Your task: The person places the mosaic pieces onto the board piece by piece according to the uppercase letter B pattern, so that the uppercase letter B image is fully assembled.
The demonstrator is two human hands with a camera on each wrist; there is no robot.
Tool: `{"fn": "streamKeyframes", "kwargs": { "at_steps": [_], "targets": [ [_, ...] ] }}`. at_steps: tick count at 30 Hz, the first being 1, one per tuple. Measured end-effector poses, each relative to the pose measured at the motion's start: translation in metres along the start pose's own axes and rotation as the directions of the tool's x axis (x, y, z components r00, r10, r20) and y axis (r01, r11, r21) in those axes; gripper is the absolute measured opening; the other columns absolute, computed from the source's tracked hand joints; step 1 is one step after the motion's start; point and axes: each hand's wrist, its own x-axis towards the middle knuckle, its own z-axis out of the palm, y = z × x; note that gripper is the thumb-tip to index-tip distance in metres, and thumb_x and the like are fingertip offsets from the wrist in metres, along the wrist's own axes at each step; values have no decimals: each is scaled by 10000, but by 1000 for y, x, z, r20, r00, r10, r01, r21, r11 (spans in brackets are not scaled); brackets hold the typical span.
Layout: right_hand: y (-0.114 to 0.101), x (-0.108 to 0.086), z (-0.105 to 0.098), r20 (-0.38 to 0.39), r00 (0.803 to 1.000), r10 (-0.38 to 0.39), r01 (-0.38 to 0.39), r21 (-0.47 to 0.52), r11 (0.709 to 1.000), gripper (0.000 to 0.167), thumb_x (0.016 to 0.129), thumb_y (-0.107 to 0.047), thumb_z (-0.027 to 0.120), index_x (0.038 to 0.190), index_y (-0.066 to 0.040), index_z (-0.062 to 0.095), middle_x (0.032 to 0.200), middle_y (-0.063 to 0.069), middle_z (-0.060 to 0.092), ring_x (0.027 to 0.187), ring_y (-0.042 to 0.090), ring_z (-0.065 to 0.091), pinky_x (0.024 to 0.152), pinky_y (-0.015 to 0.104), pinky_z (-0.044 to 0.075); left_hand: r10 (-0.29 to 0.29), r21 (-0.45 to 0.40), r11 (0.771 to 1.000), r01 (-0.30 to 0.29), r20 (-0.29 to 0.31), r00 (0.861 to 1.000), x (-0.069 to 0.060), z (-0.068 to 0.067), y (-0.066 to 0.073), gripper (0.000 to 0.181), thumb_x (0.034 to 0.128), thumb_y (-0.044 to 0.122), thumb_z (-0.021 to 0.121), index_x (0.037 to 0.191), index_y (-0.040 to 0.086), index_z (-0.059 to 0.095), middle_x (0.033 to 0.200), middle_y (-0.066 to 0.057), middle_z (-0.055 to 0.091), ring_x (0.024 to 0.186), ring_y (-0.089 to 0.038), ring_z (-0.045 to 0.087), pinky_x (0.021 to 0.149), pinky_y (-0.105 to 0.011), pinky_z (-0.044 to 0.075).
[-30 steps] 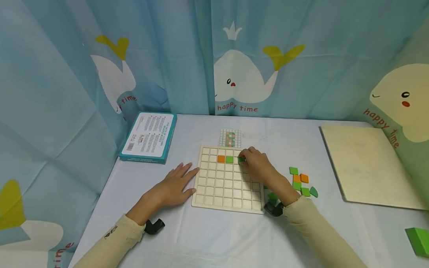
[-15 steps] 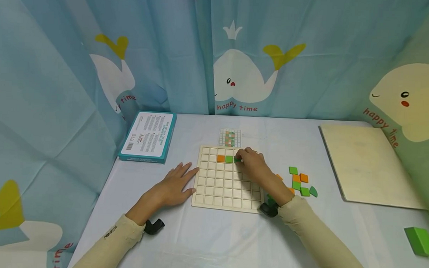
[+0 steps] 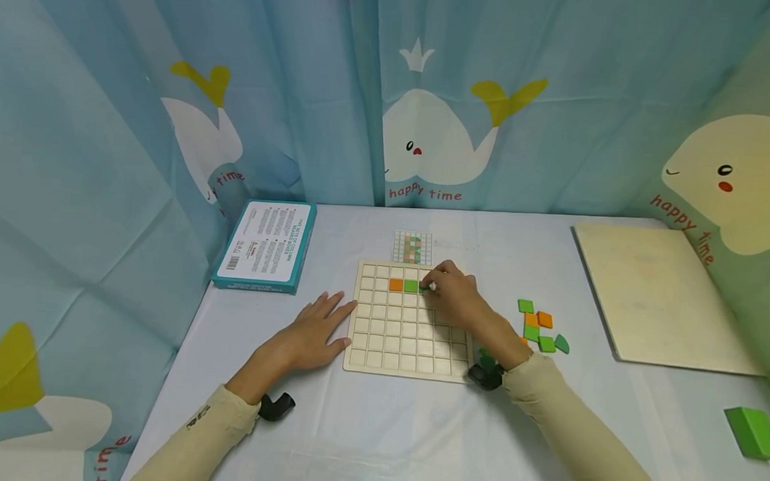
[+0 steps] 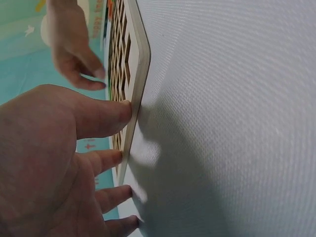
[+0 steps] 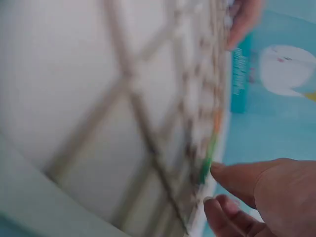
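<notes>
A wooden grid board point(image 3: 394, 343) lies mid-table, an orange square tile point(image 3: 396, 285) and a green square tile point(image 3: 411, 286) side by side in one of its upper rows. My left hand point(image 3: 314, 333) lies with fingers spread, thumb and a fingertip touching the board's left edge; the left wrist view shows this too. With thumb and forefinger, my right hand point(image 3: 454, 294) holds a darker green tile point(image 5: 206, 170) at the cell right of the green square. Those fingers hide most of that tile from the head view.
A printed pattern card point(image 3: 413, 248) lies behind the board. Several loose green and orange tiles point(image 3: 532, 333) are right of my right hand. A blue-edged box point(image 3: 266, 247) sits back left, a pale wooden panel point(image 3: 666, 296) back right, a green block point(image 3: 754, 432) at far right.
My right hand has shifted slightly left with the dark green tile, bringing it beside the green square, and its knuckles have since risen a little. The left hand stays in place.
</notes>
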Motion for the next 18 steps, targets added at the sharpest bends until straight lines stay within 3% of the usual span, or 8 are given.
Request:
{"fn": "streamKeyframes", "kwargs": {
  "at_steps": [4,9,13,18],
  "targets": [
    [9,-6,-31,-33,996,77,-75,61,995,236,1052,-158,664,1242,-22,698,1313,225,561,1096,362,625,931,597,379,-5,2,1000,5,5,1000,-1,-1,0,710,1072,437,555,1690,218,282,1769,-111,171,1639,-388,76,1301,-590,156],
    [33,-24,-68,-34,976,214,-214,-20,977,362,1068,-235,637,1298,44,632,1309,313,558,1159,467,581,988,686,396,-8,7,1000,8,3,1000,-1,-1,0,713,1068,432,564,1688,214,288,1768,-116,177,1638,-390,80,1297,-599,164],
    [56,-44,-78,41,932,359,-352,-127,927,518,1060,-332,628,1320,111,561,1325,389,496,1185,557,515,992,740,375,-4,5,1000,4,3,1000,-1,-1,0,712,1068,433,564,1688,218,289,1768,-115,177,1638,-392,81,1297,-599,164],
    [77,-66,-78,53,886,461,-437,-236,868,592,1003,-397,688,1199,148,566,1118,356,536,1028,523,522,932,741,350,7,1,1000,-7,3,1000,-1,-2,1,709,1073,433,559,1689,214,285,1767,-118,177,1637,-395,86,1296,-601,168]
  ]
}}
